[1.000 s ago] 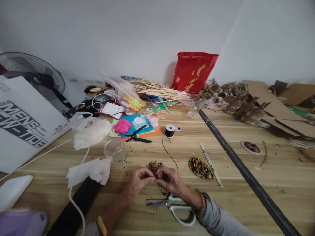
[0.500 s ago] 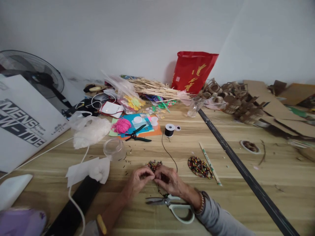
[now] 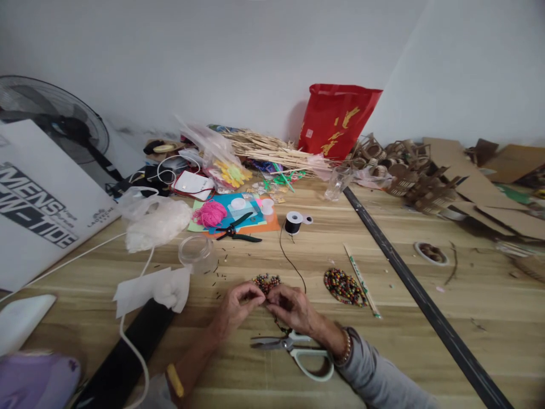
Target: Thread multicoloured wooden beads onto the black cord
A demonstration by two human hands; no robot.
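My left hand (image 3: 238,307) and my right hand (image 3: 294,308) meet tip to tip over the table, each with thumb and forefinger pinched. What sits between the left fingertips is too small to make out. From under my right hand hangs part of a string of multicoloured beads (image 3: 281,326); more beads (image 3: 264,282) lie just beyond the fingers. Black cord (image 3: 293,263) runs from a white-flanged spool (image 3: 293,223) down behind my right hand. Scissors with pale green handles (image 3: 293,346) lie partly open below the right wrist.
A coiled bead string (image 3: 344,287) and thin sticks (image 3: 361,281) lie to the right. Black-handled pliers (image 3: 236,230), pink yarn (image 3: 210,214) and a clear jar (image 3: 196,254) are left of the spool. A black strip (image 3: 409,292) crosses the table. A red bag (image 3: 336,122) stands behind.
My fingertips have drawn very slightly apart, still pinched. The view has shifted a little; the things on the table lie as before.
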